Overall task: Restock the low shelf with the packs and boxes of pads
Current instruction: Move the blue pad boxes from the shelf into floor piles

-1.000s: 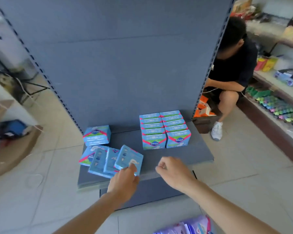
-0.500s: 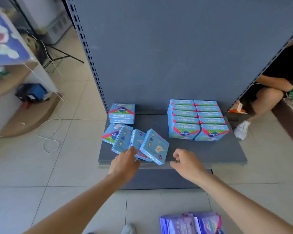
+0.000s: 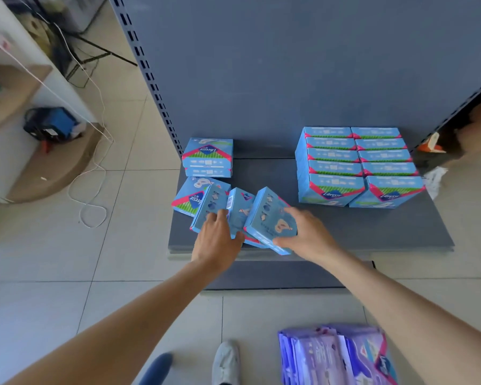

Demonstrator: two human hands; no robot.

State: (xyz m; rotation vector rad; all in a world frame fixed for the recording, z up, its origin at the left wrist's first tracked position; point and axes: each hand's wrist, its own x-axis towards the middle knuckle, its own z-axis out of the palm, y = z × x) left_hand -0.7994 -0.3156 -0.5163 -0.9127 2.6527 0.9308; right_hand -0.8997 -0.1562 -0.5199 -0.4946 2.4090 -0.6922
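Nearest, on the floor: purple packs (image 3: 336, 357), untouched. At the low shelf's (image 3: 372, 234) front edge: three leaning boxes, long axes running front to back. Our right hand (image 3: 307, 236) clamps the rightmost box (image 3: 270, 218), thumb under its near edge. Our left hand (image 3: 220, 240) lies spread on the other two (image 3: 235, 207), steadying them. Behind-left: a flat box (image 3: 190, 197), then a stack of two (image 3: 207, 157). Far right: the finished block (image 3: 358, 168), with bare shelf between and, we judge, nothing obstructing.
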